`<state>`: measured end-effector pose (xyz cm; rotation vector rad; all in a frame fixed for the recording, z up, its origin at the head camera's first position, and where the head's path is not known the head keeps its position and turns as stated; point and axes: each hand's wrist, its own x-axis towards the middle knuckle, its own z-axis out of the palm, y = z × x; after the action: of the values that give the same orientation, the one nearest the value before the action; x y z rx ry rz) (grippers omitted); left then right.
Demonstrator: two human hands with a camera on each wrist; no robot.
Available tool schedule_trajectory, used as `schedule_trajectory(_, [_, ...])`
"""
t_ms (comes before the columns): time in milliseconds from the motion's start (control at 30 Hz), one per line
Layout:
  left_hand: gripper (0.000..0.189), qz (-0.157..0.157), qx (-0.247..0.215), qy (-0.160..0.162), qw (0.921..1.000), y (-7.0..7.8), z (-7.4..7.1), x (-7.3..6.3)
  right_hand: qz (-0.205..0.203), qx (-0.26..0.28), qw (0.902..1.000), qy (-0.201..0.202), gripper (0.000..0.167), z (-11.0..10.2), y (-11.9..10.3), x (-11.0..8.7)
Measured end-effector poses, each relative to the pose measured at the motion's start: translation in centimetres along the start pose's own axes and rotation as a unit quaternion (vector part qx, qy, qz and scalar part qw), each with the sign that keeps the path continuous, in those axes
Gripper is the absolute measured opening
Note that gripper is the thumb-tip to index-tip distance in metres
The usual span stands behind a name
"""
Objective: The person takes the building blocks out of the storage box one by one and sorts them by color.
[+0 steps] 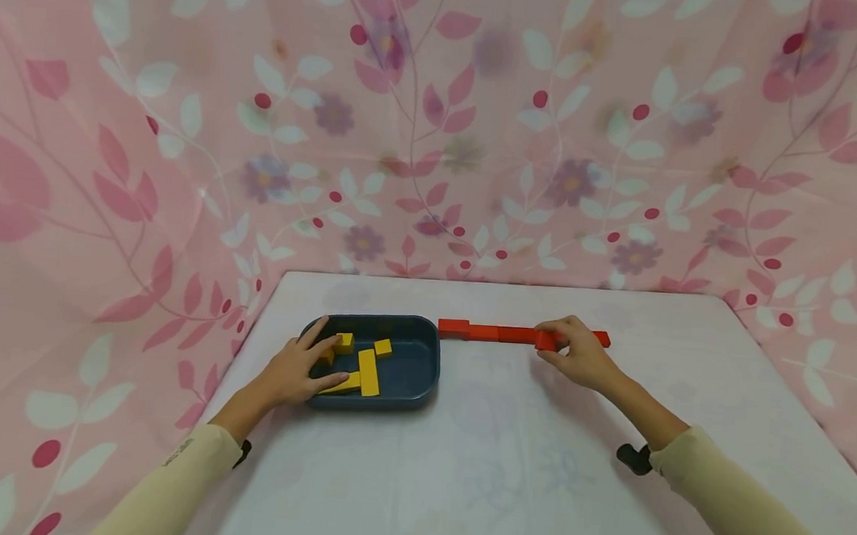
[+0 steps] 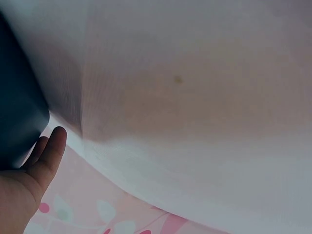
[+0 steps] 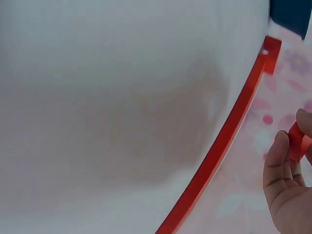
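Observation:
My left hand [image 1: 294, 372] lies spread over the left end of a dark blue tray [image 1: 412, 368], fingers fairly straight and thumb reaching inside. Several yellow blocks lie in the tray, among them a long one [image 1: 369, 373] and a small cube [image 1: 383, 347]; some are partly hidden by that hand. In the left wrist view, fingers show beside the tray's wall [image 2: 22, 92]. My right hand [image 1: 582, 358] pinches a small red block [image 1: 545, 341] between thumb and fingers. The held block overlaps a row of red blocks [image 1: 483, 333] in the head view.
The red row runs from the tray's right side toward the right, its far end [image 1: 602, 339] showing past the right hand. A white cloth covers the table [image 1: 461, 479]. Pink floral curtain [image 1: 435, 138] hangs behind and at both sides.

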<state>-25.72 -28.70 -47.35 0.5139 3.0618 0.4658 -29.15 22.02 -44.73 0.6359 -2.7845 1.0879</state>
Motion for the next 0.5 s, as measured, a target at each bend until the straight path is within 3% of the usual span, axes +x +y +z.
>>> schedule_trajectory(233, [0.086,-0.005,-0.003,-0.005,1.0000,0.0,0.0,-0.1,0.012,-0.034,0.9992,0.020,0.038,-2.2,3.3,-0.6])
schedule_trajectory(500, [0.085,-0.007,-0.002,-0.008,0.9999,-0.1,0.0,0.0,0.049,-0.076,0.9959,0.001,0.037,-4.0,5.3,-1.4])
